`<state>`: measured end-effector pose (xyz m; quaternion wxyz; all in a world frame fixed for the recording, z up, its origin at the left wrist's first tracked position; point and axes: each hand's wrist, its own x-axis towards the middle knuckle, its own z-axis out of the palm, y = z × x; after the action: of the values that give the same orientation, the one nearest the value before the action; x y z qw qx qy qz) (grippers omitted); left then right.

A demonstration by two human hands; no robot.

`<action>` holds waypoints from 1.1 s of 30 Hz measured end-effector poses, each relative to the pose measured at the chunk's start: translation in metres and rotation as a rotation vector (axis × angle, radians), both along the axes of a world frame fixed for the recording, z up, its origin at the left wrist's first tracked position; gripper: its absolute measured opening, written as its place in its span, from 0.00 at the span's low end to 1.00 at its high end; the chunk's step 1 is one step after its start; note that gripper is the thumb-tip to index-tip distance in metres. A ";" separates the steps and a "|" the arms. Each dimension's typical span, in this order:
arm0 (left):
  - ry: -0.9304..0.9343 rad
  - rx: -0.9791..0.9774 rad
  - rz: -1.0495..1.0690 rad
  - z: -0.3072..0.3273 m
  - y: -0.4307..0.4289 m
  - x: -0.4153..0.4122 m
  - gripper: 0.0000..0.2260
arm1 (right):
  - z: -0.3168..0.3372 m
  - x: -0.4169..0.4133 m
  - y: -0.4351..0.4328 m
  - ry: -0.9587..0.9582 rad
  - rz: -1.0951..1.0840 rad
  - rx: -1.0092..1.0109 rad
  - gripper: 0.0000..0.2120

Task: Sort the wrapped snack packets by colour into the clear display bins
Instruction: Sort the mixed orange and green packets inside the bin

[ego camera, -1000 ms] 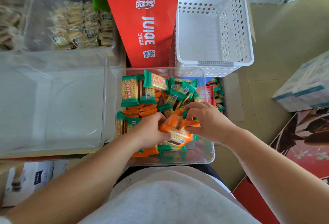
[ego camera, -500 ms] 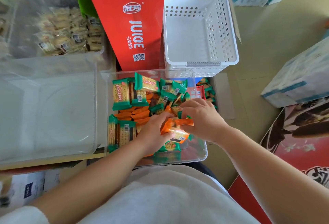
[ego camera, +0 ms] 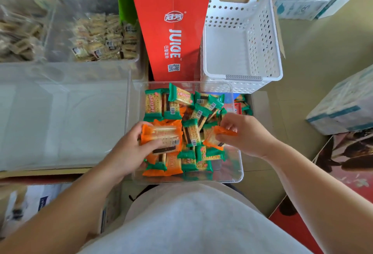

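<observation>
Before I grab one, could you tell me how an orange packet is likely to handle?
Probably light: the right hand holds an orange packet by a pinch. Likely stiff yet brittle, as flat crackers show through the wrapper. The glossy film may be slippery; the left hand grips a stack.

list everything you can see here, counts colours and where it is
mixed clear bin: one, clear, centre
green packets: many, green-ended, in it
orange packets: several, orange-ended, same bin
large clear bin: one, clear, left
pale packets: many, beige, back left
juice carton: one, red, behind
white basket: one, perforated, back right
box: one, white-blue, right
left hand: grips orange packet stack
right hand: pinches single orange packet
</observation>
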<state>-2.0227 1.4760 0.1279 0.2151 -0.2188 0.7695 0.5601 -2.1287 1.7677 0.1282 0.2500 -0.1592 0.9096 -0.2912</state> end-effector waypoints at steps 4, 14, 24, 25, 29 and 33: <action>0.048 0.046 0.305 0.003 -0.019 0.012 0.07 | -0.015 0.011 -0.034 0.034 0.111 -0.053 0.10; 0.093 0.024 0.308 -0.013 -0.024 0.023 0.11 | -0.073 0.030 -0.106 0.064 0.268 0.107 0.10; 0.090 -0.001 0.219 -0.013 -0.023 0.022 0.12 | -0.100 0.036 -0.110 0.122 0.277 0.220 0.06; 0.086 -0.009 0.206 -0.013 -0.023 0.022 0.12 | -0.100 0.037 -0.110 0.148 0.275 0.249 0.07; 0.069 0.009 0.213 -0.014 -0.020 0.017 0.10 | -0.089 0.035 -0.104 0.157 0.077 0.082 0.15; 0.061 0.079 0.281 -0.015 -0.012 0.009 0.09 | -0.054 0.021 -0.097 -0.569 -0.292 -0.513 0.20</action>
<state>-2.0141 1.4642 0.1124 0.1195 -0.2988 0.7148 0.6208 -2.1078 1.6712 0.0743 0.3998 0.0014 0.7151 -0.5733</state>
